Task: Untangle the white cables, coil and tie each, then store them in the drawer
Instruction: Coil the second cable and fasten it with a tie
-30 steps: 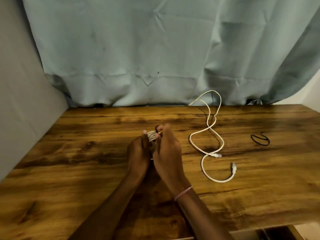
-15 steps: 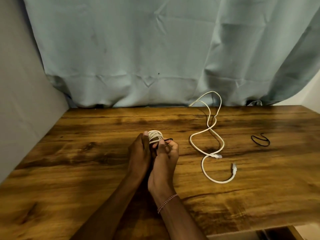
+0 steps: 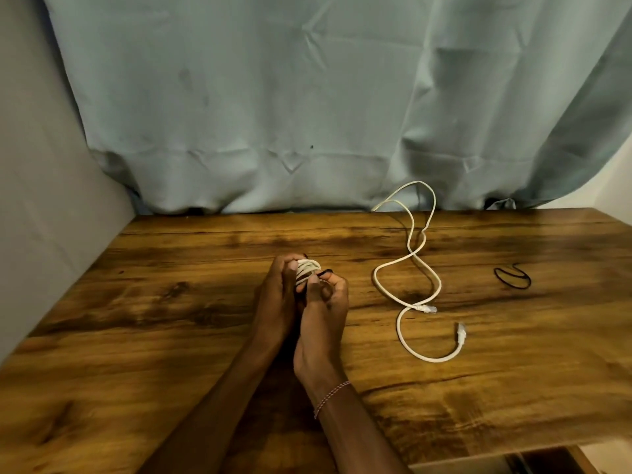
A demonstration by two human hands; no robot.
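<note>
A small coil of white cable [image 3: 307,269] sits between my two hands at the middle of the wooden table [image 3: 171,319]. My left hand [image 3: 276,302] grips the coil from the left. My right hand [image 3: 323,313] has its fingers curled and pinches a thin black band [image 3: 323,272] at the coil's right side. A second white cable [image 3: 415,265] lies loose and snaking on the table to the right, both plugs showing near its front end. The lower part of the coil is hidden behind my fingers.
Another black band [image 3: 512,278] lies on the table at the far right. A grey-blue curtain [image 3: 307,97] hangs behind the table and a grey wall [image 3: 41,200] closes the left side. A drawer edge [image 3: 533,461] shows below the table's front right.
My right hand has turned palm-up and slid down the right side of the coil, baring the white coil and pulling the black band sideways. The loose cable has not moved.
</note>
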